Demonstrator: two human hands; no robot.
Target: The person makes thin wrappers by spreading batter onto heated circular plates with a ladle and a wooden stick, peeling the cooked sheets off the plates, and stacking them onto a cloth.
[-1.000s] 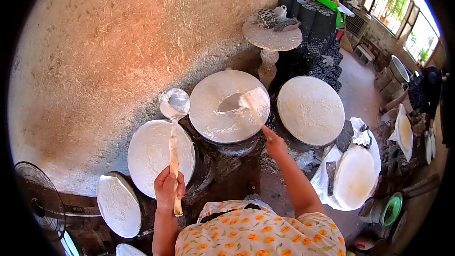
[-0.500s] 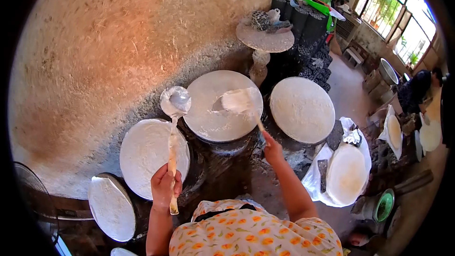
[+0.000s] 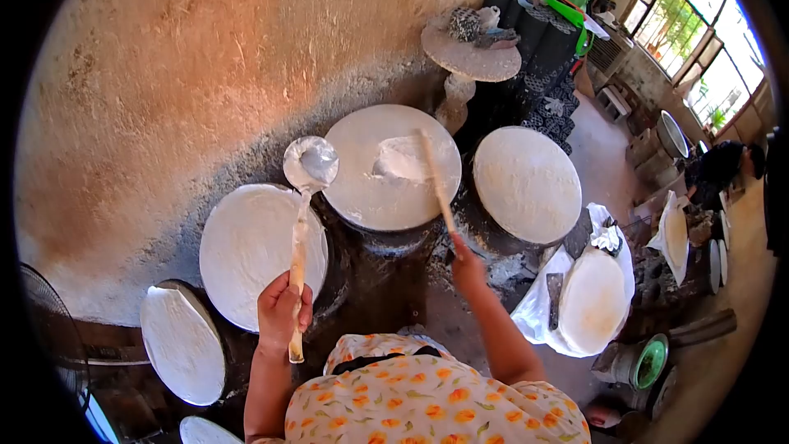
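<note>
My left hand (image 3: 281, 310) is closed around the wooden handle of a ladle (image 3: 311, 166). Its metal bowl, coated with white batter, is held up between the left and middle round griddles. In my right hand (image 3: 468, 271) is a flat wooden spatula (image 3: 436, 177), its blade seen nearly edge-on over the middle griddle (image 3: 353, 193). Beside the blade lies a whiter patch of batter (image 3: 401, 158); whether they touch I cannot tell. White layers cover the left griddle (image 3: 251, 259) and the right griddle (image 3: 528, 185).
A white-covered round (image 3: 185, 349) stands lower left, near a fan (image 3: 49, 321). At right, a pale disc (image 3: 592, 304) lies on white plastic. Behind are a round-topped stand (image 3: 472, 57) and coal briquettes (image 3: 549, 111). Another person (image 3: 719, 166) bends at far right; a green basin (image 3: 652, 362) stands lower right.
The spatula blade has turned from showing its broad face to nearly edge-on, uncovering the batter patch. My left hand still holds the ladle up. The view has shifted slightly.
</note>
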